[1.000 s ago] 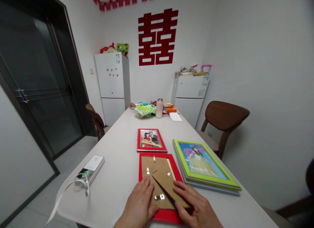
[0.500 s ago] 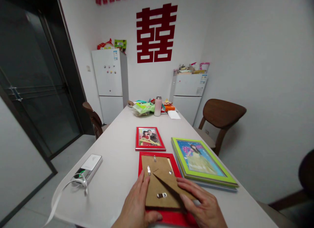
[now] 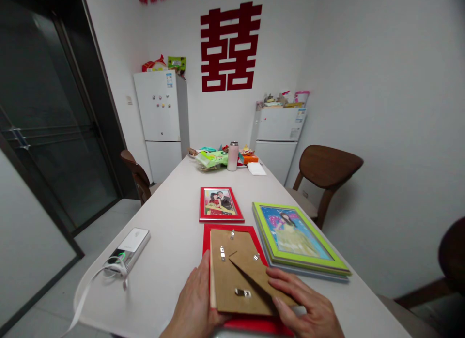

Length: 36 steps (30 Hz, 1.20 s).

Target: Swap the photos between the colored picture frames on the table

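A red picture frame (image 3: 207, 238) lies face down at the near side of the table, with its brown backing board (image 3: 223, 280) uppermost. The board sits askew, and a pale strip shows along its left edge. Small metal clips and hangers dot the board, and its hinged stand flap (image 3: 259, 276) is lifted at an angle. My left hand (image 3: 196, 297) holds the frame's left side, fingers along the edge and thumb mostly hidden at the near corner. My right hand (image 3: 303, 299) is closed on the stand flap at the right, thumb at the near edge and fingers on top.
Beyond lies a smaller red-framed photo (image 3: 221, 204). To the right is a stack of frames topped by a green one (image 3: 305, 236). A power bank (image 3: 129, 248) with a white cable is at left. A pink bottle (image 3: 233, 157) and snack bags (image 3: 210, 160) stand farther back.
My left fingers have moved off the backing board to the frame's left side. The board has shifted slightly right, showing the pale strip. My right hand keeps hold of the stand flap.
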Each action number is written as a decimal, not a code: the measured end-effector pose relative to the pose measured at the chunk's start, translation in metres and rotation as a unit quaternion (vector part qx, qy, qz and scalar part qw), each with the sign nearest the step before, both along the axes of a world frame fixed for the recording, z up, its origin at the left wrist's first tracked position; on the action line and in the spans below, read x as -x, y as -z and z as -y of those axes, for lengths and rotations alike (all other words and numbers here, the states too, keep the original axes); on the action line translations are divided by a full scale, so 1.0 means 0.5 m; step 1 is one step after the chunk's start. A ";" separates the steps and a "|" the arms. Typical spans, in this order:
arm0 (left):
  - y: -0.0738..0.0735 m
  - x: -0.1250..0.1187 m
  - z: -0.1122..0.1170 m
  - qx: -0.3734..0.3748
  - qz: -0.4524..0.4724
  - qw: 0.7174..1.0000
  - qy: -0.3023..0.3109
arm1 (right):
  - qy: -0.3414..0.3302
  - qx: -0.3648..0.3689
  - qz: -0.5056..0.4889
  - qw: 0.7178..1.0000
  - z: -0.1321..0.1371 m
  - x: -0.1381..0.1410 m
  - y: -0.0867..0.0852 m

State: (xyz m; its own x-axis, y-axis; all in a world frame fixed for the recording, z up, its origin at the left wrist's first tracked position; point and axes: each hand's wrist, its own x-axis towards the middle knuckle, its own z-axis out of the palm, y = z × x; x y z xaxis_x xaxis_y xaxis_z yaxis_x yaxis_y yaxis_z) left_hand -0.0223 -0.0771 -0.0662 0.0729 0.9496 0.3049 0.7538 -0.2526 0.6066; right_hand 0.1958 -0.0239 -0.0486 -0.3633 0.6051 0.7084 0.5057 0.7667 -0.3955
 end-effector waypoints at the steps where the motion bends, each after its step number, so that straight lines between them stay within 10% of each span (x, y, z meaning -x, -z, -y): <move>1: -0.002 -0.001 0.001 0.016 -0.006 1.000 -0.003 | 0.001 -0.010 0.012 1.000 0.001 0.002 0.003; 9: -0.055 -0.001 0.015 0.173 -0.076 0.982 -0.002 | -0.009 -0.055 0.098 0.994 -0.004 0.008 0.034; 20: -0.006 -0.003 0.003 0.109 -0.106 0.986 0.069 | -0.032 -0.049 0.139 0.989 -0.010 0.017 0.062; 36: -0.046 -0.008 0.016 0.139 -0.090 0.986 0.030 | 0.063 0.090 0.261 0.959 -0.102 0.100 0.017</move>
State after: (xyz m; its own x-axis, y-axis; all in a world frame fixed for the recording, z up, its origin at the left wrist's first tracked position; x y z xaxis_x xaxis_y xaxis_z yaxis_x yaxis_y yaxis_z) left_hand -0.0181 -0.0849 -0.0433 0.1611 0.9869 0.0099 0.8446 -0.1430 0.5160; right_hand 0.1460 0.0271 -0.0571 -0.5566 0.7624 0.3300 0.7549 0.6300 -0.1823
